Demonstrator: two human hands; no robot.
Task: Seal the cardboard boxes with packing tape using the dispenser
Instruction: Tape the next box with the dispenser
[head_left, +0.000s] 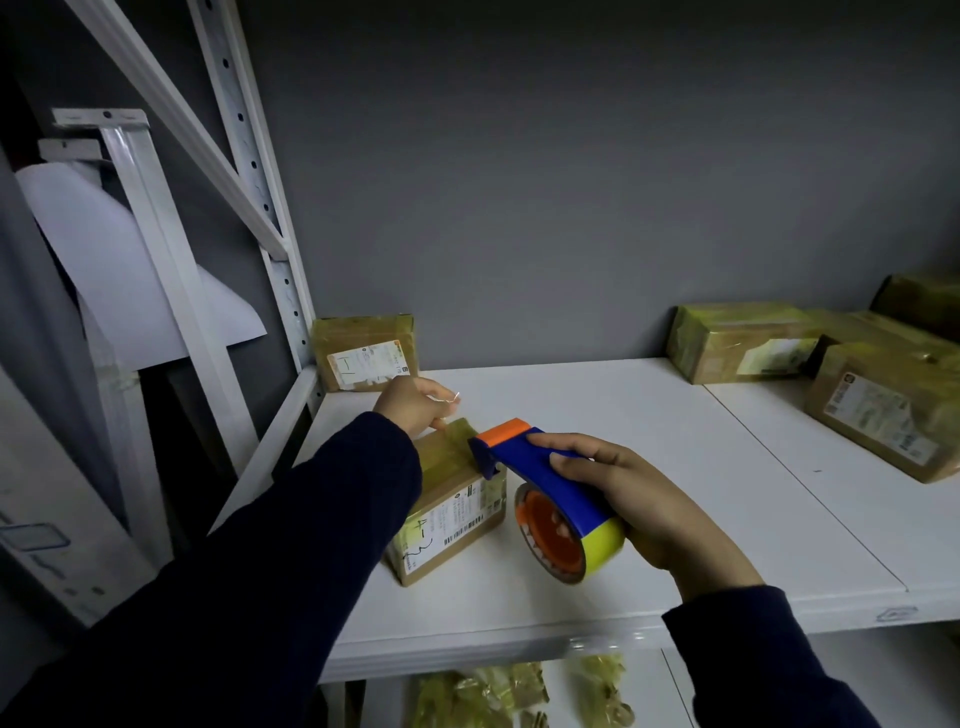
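Right hand (623, 499) clenches the blue tape dispenser (540, 478), its orange nose touching the top of the small cardboard box (452, 519) on the white shelf (649, 441). Left hand (415, 405) grips the box's far edge; the sleeve (311, 545) hides the box's left side. Label print unreadable.

A white shelf (649, 415) lies under the fingers (439, 397) and runs on past them to the right. A grey wall (571, 182) rises beyond the fingers. Left of them stands a white perforated post (280, 270), with a slanted brace (171, 114) meeting it higher up. Farther left of the fingers a white sheet (104, 249) hangs behind 1 leaning rail (166, 270). Below the fingers, on the lower shelf (883, 670), lie crumpled yellowish wraps (483, 691).
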